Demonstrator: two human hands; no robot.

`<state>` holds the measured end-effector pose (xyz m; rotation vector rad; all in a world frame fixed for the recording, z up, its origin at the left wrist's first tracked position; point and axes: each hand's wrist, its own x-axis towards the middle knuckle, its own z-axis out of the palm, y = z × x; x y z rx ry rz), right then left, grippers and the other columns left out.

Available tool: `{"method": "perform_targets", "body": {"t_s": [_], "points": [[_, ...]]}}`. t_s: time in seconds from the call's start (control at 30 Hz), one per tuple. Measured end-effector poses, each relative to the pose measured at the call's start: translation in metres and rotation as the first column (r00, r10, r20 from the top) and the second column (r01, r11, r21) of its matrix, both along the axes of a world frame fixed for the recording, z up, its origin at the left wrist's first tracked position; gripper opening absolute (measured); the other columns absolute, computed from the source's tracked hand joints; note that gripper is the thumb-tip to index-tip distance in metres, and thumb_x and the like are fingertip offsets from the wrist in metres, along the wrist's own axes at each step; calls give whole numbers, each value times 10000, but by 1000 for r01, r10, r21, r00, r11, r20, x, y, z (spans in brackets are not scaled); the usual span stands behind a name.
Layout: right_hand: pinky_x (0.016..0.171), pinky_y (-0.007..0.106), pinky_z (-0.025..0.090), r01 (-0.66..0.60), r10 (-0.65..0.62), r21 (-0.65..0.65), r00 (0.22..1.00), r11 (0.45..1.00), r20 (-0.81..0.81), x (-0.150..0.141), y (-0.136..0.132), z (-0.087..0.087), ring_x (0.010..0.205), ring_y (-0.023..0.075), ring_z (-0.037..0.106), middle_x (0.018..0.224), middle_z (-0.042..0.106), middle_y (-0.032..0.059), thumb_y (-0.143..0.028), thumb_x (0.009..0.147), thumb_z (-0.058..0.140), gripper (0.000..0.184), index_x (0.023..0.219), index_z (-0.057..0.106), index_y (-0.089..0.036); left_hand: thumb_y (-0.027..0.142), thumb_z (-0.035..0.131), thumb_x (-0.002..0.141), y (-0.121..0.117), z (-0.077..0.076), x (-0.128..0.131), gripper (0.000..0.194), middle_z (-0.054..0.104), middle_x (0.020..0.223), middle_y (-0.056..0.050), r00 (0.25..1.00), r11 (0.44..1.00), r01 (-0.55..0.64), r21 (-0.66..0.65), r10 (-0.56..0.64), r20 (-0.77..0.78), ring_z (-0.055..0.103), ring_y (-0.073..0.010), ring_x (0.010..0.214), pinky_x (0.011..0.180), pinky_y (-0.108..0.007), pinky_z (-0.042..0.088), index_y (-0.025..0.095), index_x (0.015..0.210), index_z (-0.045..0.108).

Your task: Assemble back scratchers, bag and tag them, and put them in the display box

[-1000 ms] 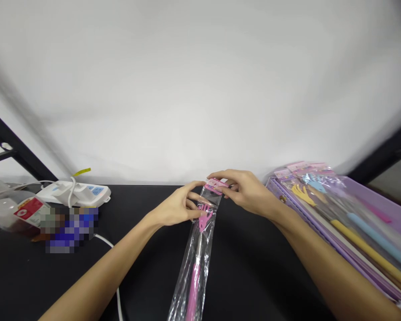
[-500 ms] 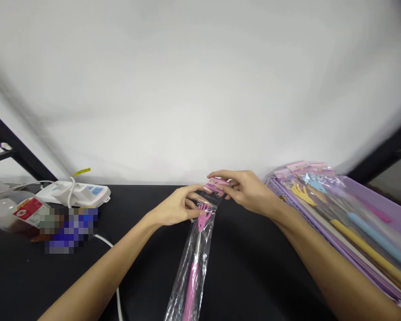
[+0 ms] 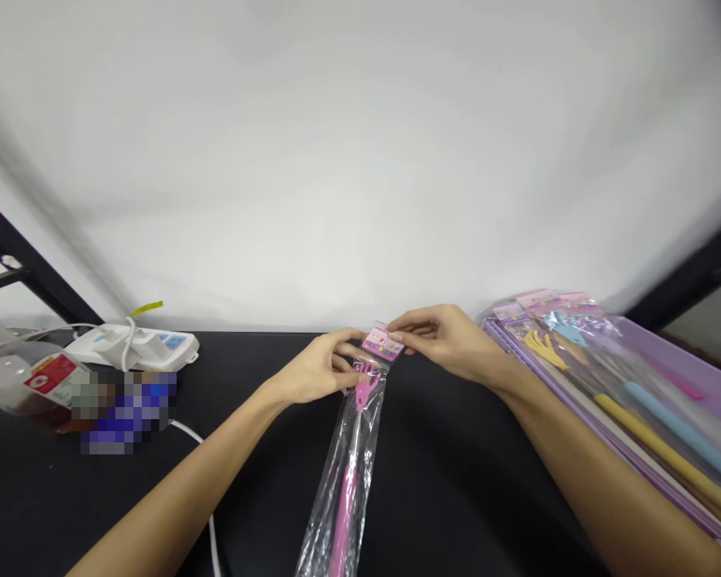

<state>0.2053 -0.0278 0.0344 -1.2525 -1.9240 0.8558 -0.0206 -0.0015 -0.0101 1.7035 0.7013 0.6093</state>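
A pink back scratcher (image 3: 344, 505) with a hand-shaped head lies lengthwise in a clear plastic bag (image 3: 323, 521), its head pointing away from me. A pink printed header card (image 3: 383, 344) closes the bag's far end. My left hand (image 3: 321, 370) pinches the bag beside the scratcher's head, thumb on top. With thumb and fingers, my right hand (image 3: 438, 340) grips the right edge of the card. The near end of the handle runs out of view.
On the right, a purple basket (image 3: 673, 344) holds several bagged back scratchers (image 3: 637, 421), yellow, blue and pink. At left are a white power strip (image 3: 180, 350), its cable (image 3: 186, 433) and a plastic bottle (image 3: 12, 377) on the black table (image 3: 457, 489). A white wall (image 3: 360, 160) rises behind.
The header card has turned to lie flatter, with its printed face showing. My right hand has shifted slightly right to the card's edge, and my left hand has barely moved.
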Motion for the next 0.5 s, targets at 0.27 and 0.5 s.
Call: {"method": "perform_targets", "body": {"t_s": [0.27,0.5], "points": [[678,267,524,35,-34,11,991,999,-128,-3,6,-10,702,144,635,731,658,-2,-241,720,731,124,769,638,-175,247,745,757,0,0,2,555,705,973,-94,1000,1000,9,-1,-9,8,669,-155,702,646,-288,541,185,1271,548],[858,344,529,-164,145,-170,982,972,-117,-3,-1,-4,974,244,665,1008,731,63,-388,764,720,328,1012,736,-173,295,721,798,3,1,0,455,708,854,-72,997,999,-44,-6,45,59,661,-164,745,663,-280,523,177,1214,579]]}}
